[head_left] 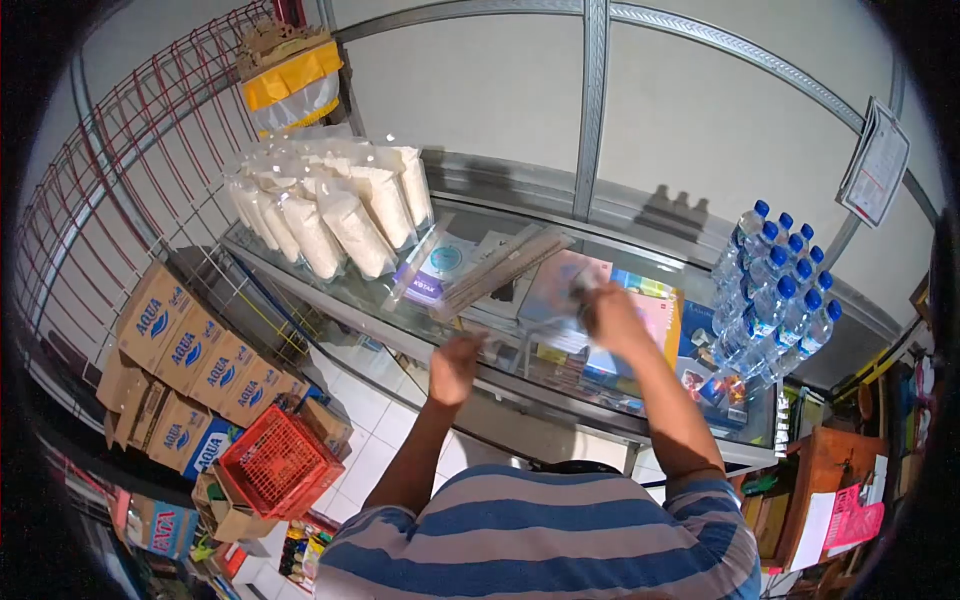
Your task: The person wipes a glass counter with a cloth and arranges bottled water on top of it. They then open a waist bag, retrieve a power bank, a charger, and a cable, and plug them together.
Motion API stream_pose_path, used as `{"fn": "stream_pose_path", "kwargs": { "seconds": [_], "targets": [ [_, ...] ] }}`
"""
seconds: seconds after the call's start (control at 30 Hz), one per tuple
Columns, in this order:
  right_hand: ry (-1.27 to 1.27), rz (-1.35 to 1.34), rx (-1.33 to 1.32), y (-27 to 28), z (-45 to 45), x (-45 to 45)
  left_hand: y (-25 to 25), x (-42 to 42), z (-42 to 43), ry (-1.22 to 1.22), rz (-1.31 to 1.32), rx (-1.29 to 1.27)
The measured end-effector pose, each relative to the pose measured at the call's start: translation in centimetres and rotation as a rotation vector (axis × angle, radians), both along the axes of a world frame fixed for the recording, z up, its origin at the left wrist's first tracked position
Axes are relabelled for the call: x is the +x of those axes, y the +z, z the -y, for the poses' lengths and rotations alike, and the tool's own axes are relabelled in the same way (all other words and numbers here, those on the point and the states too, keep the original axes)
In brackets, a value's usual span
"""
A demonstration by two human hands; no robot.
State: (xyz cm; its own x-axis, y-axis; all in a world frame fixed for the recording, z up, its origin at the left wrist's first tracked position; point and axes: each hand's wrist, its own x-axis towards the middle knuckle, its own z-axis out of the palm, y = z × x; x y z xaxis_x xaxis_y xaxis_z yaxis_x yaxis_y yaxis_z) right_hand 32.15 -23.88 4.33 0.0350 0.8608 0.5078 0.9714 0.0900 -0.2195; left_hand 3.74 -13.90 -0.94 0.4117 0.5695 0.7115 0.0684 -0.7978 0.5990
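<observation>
My left hand (pixel 455 370) is at the front edge of the glass counter (pixel 400 335), its fingers drawn together; what they hold, if anything, is too small to name. My right hand (pixel 608 315) is over the counter, blurred by motion, near a pink book (pixel 580 275) under the glass. A blurred grey, see-through thing (pixel 563 325) shows beside its fingers. Two long flat strips (pixel 505 270) lie slantwise on the glass, behind and between my hands. Clear bags of white contents (pixel 355 225) stand at the counter's left end.
Water bottles with blue caps (pixel 770 300) stand in a group at the counter's right end. Cardboard boxes (pixel 185 345) and a red crate (pixel 280 460) are at the lower left. A wooden cabinet (pixel 830 470) stands at the lower right. A clipboard (pixel 875 165) hangs on the wall.
</observation>
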Motion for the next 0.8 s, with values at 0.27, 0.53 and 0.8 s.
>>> {"fn": "stream_pose_path", "kwargs": {
  "seconds": [0.27, 0.53, 0.8],
  "targets": [
    [-0.514, -0.153, -0.042, 0.9, 2.3, 6.1, 1.7, 0.6, -6.1, 0.354, -0.218, -0.288],
    [-0.551, -0.036, -0.157, -1.7, 1.5, 7.0, 1.8, -2.0, -11.4, 0.965, -0.614, 0.128],
    [-0.532, -0.084, -0.167, -1.5, 1.4, 7.1, 2.9, -4.8, -15.2, 0.845, -0.748, -0.349]
  ]
}}
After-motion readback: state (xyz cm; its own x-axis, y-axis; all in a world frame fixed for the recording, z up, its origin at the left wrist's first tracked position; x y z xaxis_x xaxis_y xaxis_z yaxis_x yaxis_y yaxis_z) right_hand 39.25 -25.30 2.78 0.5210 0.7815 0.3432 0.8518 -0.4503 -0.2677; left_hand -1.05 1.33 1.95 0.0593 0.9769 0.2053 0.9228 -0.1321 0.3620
